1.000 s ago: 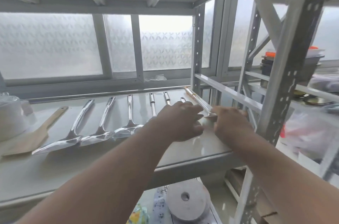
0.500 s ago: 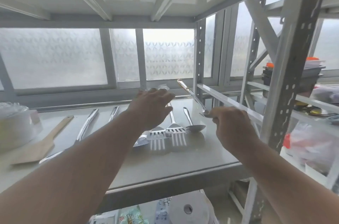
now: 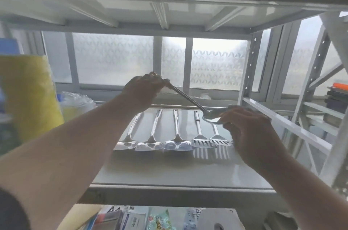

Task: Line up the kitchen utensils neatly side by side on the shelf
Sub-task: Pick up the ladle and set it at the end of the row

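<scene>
Several steel utensils lie side by side on the white shelf (image 3: 169,171): three solid spatulas (image 3: 150,146) and two slotted turners (image 3: 202,142). A long steel spoon (image 3: 188,98) hangs in the air above them, slanting down to the right. My left hand (image 3: 145,88) grips the handle end of that spoon, raised high. My right hand (image 3: 244,126) holds the spoon's bowl between thumb and fingers, just above the rightmost slotted turner, and hides whatever lies to the right of that turner.
A yellow pack (image 3: 28,94) and a clear plastic container (image 3: 75,100) stand at the shelf's left. Rack uprights (image 3: 246,71) and a cross rail (image 3: 282,122) close in the right side. The upper shelf (image 3: 169,13) is low overhead. Packaged goods (image 3: 150,218) lie below.
My left hand has risen and taken hold of the spoon's handle end. The spoon is lifted higher, now held by both hands. The view has shifted right and lower.
</scene>
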Demonstrator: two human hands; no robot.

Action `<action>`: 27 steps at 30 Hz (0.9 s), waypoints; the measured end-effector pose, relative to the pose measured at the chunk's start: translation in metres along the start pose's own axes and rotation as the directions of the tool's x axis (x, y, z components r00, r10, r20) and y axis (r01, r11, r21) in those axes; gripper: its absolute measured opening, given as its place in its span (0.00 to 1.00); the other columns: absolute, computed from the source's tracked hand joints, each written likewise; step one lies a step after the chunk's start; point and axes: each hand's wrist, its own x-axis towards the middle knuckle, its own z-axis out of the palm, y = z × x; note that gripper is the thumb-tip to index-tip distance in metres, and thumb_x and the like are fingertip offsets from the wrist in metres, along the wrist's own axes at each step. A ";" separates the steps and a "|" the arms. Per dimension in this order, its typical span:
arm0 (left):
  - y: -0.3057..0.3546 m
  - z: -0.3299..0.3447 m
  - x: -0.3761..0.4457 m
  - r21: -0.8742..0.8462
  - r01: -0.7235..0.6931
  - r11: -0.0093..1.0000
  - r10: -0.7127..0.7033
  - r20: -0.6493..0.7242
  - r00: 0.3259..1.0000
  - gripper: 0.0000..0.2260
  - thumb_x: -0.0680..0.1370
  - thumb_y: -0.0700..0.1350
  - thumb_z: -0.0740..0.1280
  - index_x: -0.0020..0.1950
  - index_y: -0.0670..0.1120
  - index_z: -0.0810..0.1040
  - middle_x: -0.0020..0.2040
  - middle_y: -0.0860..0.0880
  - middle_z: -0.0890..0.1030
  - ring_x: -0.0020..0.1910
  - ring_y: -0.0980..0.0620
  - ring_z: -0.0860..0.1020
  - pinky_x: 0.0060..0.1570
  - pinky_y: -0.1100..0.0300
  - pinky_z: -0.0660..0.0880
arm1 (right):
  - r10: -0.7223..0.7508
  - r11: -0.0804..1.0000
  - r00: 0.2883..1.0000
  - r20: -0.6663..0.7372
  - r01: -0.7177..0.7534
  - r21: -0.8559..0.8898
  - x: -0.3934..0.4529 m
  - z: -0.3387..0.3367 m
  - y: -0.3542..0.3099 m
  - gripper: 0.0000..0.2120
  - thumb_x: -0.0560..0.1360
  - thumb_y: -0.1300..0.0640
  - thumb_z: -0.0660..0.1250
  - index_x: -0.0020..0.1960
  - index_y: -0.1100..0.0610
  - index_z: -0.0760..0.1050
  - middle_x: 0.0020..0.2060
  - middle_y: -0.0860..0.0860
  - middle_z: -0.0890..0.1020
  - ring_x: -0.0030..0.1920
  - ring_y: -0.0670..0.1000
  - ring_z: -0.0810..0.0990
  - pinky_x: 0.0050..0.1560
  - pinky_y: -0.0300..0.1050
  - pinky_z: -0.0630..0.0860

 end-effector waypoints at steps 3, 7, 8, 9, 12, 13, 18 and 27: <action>-0.011 -0.002 -0.004 0.039 0.026 0.999 -0.026 0.013 1.000 0.23 0.85 0.42 0.64 0.78 0.57 0.70 0.79 0.51 0.71 0.78 0.47 0.68 0.75 0.46 0.66 | -0.035 0.998 0.999 0.027 0.033 0.056 -0.005 0.001 -0.001 0.12 0.73 0.69 0.75 0.47 0.51 0.84 0.52 0.44 0.86 0.63 0.46 0.80 0.66 0.36 0.72; -0.018 -0.005 -0.009 0.112 0.021 0.993 -0.023 0.019 1.000 0.08 0.86 0.44 0.62 0.61 0.55 0.77 0.57 0.54 0.81 0.62 0.48 0.77 0.64 0.50 0.69 | 0.007 0.996 0.999 0.048 -0.011 0.087 -0.020 0.002 -0.006 0.09 0.76 0.64 0.73 0.48 0.50 0.83 0.64 0.45 0.82 0.73 0.46 0.73 0.72 0.46 0.70; -0.016 -0.007 -0.012 0.144 0.013 0.989 -0.018 0.035 0.999 0.07 0.86 0.45 0.61 0.59 0.55 0.77 0.53 0.54 0.81 0.59 0.48 0.78 0.62 0.50 0.70 | 0.048 0.995 0.998 0.036 -0.051 0.085 -0.024 0.004 -0.008 0.10 0.76 0.65 0.73 0.48 0.50 0.83 0.66 0.46 0.81 0.74 0.47 0.72 0.73 0.47 0.69; -0.015 -0.008 -0.014 0.169 0.003 0.986 -0.011 0.043 0.999 0.06 0.86 0.46 0.61 0.58 0.54 0.77 0.52 0.54 0.81 0.58 0.48 0.78 0.61 0.49 0.71 | 0.087 0.993 0.996 0.027 -0.089 0.078 -0.026 0.007 -0.011 0.12 0.76 0.66 0.73 0.49 0.49 0.83 0.68 0.47 0.80 0.74 0.48 0.71 0.74 0.48 0.68; -0.006 -0.009 -0.022 0.168 0.003 0.986 -0.015 0.070 0.997 0.07 0.86 0.45 0.62 0.56 0.57 0.79 0.50 0.56 0.81 0.57 0.49 0.79 0.60 0.48 0.72 | 0.205 0.979 0.979 0.008 -0.205 0.010 -0.029 0.018 -0.012 0.19 0.74 0.72 0.70 0.53 0.50 0.84 0.73 0.52 0.75 0.76 0.52 0.69 0.77 0.46 0.62; -0.003 -0.009 -0.025 0.148 0.016 0.989 -0.030 0.093 0.995 0.08 0.86 0.46 0.62 0.56 0.58 0.79 0.49 0.56 0.81 0.57 0.50 0.79 0.60 0.48 0.72 | 0.247 0.969 0.969 -0.003 -0.247 -0.019 -0.029 0.021 -0.010 0.20 0.73 0.74 0.69 0.55 0.51 0.84 0.74 0.54 0.73 0.77 0.54 0.68 0.77 0.44 0.59; 0.025 -0.009 -0.034 0.089 0.041 0.995 -0.057 0.182 0.982 0.09 0.86 0.58 0.61 0.57 0.58 0.79 0.52 0.55 0.83 0.53 0.47 0.82 0.50 0.52 0.75 | 0.375 0.918 0.927 -0.011 -0.373 -0.135 -0.022 0.022 0.000 0.21 0.73 0.71 0.68 0.61 0.53 0.82 0.80 0.57 0.63 0.82 0.57 0.55 0.76 0.43 0.47; 0.104 -0.001 -0.022 -0.503 0.264 0.823 -0.063 0.380 0.923 0.13 0.85 0.53 0.65 0.43 0.49 0.74 0.38 0.49 0.77 0.34 0.49 0.74 0.35 0.55 0.68 | 0.471 0.878 0.880 0.055 -0.474 0.059 -0.021 0.023 0.002 0.13 0.79 0.52 0.70 0.63 0.51 0.82 0.72 0.54 0.76 0.75 0.52 0.70 0.72 0.40 0.60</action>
